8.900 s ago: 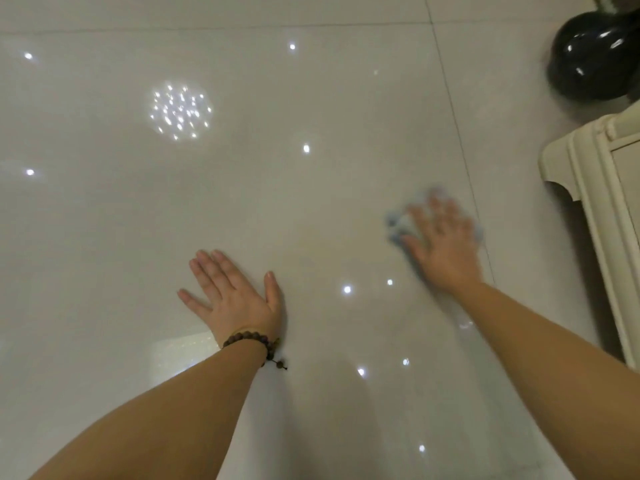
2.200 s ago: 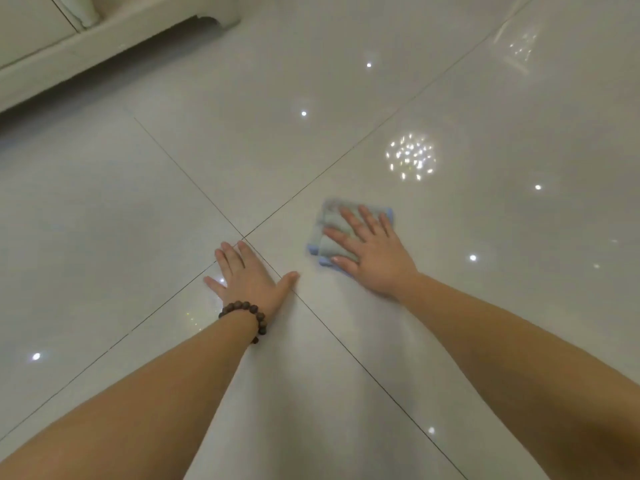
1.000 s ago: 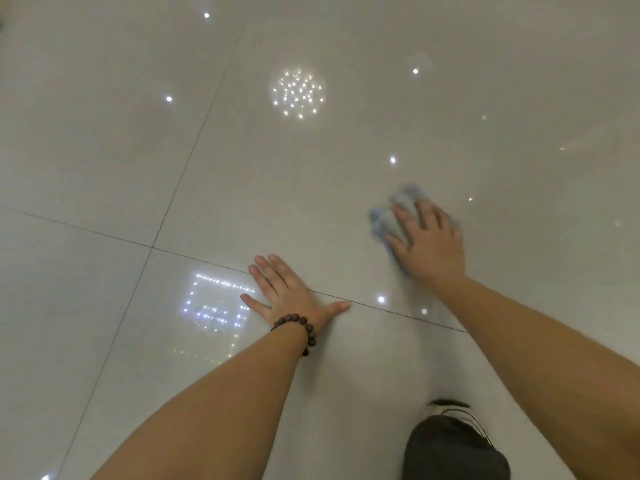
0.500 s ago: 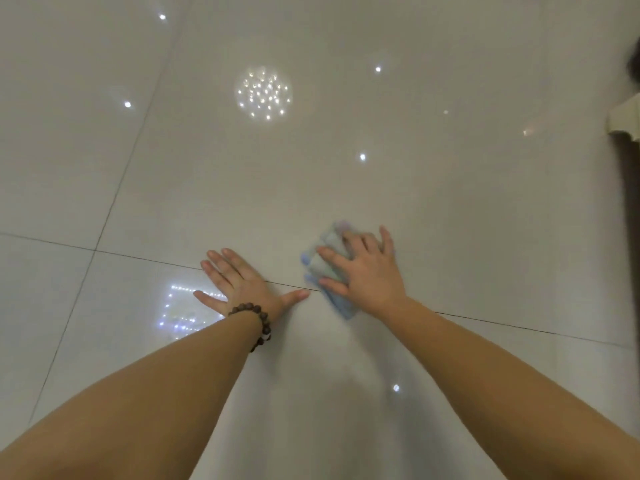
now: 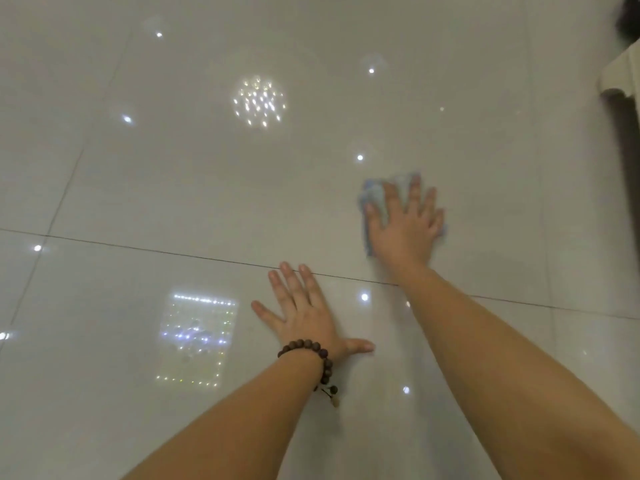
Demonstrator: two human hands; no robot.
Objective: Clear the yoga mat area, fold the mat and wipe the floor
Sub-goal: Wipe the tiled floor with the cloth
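Glossy pale tiles make up the floor (image 5: 207, 188), crossed by thin grout lines and dotted with reflected lights. One light blue cloth (image 5: 375, 199) lies flat on a far tile, to the right of centre, its long axis running roughly near to far. The right hand (image 5: 403, 225) presses flat on top of it, fingers spread wide and pointing away, so the cloth shows at the fingertips and along the hand's left edge. The left hand (image 5: 304, 313), nearer and to the left, rests palm down on bare tile, fingers splayed, holding nothing. One beaded bracelet (image 5: 317, 355) circles that wrist. A cream furniture corner (image 5: 621, 74) shows far right.
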